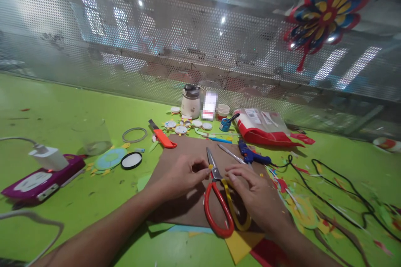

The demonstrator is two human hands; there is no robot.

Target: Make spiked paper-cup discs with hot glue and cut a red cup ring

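Observation:
Between thumb and fingertips, my left hand pinches a small yellow piece, probably paper. Scissors with one red and one yellow handle lie on a brown board, blades pointing away from me. My right hand is beside the yellow handle, fingers loosely bent and apart, with nothing visible in them; whether it touches the handle I cannot tell. Just past the board's right edge lies a blue glue gun. An orange-handled utility knife rests at its far left corner.
Left are a purple power strip, a clear cup and a black-rimmed disc. Behind stand a white jug and a blue paint jar. A red-white bag, black cable and paper scraps lie right.

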